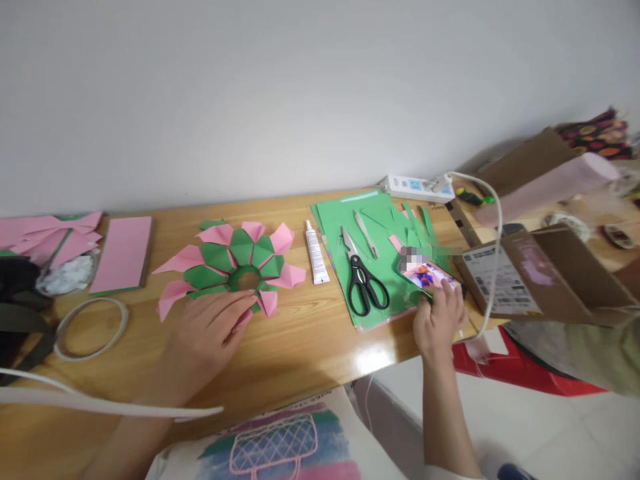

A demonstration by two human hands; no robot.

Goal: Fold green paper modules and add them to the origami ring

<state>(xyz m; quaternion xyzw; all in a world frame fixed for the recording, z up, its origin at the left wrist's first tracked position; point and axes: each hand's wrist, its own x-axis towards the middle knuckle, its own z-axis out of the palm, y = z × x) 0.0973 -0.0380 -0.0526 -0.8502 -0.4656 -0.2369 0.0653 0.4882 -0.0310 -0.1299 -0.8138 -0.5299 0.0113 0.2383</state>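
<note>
A ring-shaped folded paper flower [243, 247], with green inner segments and pink pointed tips, sits on the wooden table. My left hand [213, 330] is closed on its near edge, fingers pressed together and a bit of pink paper showing beneath them. Over to the right, a phone [425, 272] with a lit, colourful screen lies at the green sheets' right edge. My right hand [441, 313] touches its near side with slightly bent, parted fingers. Black-handled scissors [364, 277] and a pale pen-like cutter [367, 235] rest on the green paper [330, 217]. A white glue tube [316, 253] lies between flower and sheets.
On the left are pink paper sheets [123, 252], folded pink pieces [55, 233] and a tape roll [91, 329]. A power strip [419, 188] stands by the wall. Its white cable [499, 247] loops past an open cardboard box [555, 280]. A pink roll [555, 187] lies behind.
</note>
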